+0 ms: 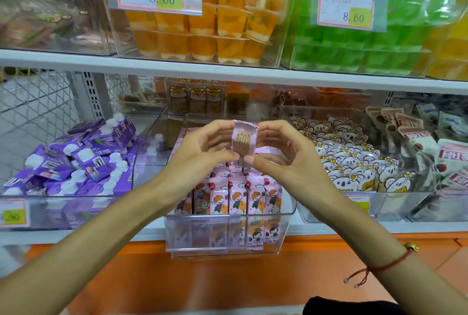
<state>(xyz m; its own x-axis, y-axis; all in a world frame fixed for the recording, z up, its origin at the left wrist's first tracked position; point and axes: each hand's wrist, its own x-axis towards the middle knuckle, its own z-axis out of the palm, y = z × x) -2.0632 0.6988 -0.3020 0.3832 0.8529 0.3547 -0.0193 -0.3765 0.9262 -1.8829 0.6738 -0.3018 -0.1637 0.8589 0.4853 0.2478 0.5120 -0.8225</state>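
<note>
A small pink snack packet (pixel 244 140) is held upright above a clear plastic bin (pixel 228 236), its printed back facing me. My left hand (pixel 202 147) pinches its left side with thumb and fingers. My right hand (pixel 286 155) pinches its right side and lower edge. Below the hands, several matching pink packets (pixel 238 198) with cartoon figures stand in rows in the bin. A red string bracelet (pixel 387 265) is tied round my right wrist.
Purple spouted pouches (pixel 83 160) fill the bin at left; koala-print packets (pixel 354 162) and red-and-white packets (pixel 415 135) lie at right. Above the white shelf (pixel 228 70), clear bins hold orange jelly cups (pixel 202 28) and green jelly cups (pixel 354 43). An orange ledge (pixel 202 276) runs below.
</note>
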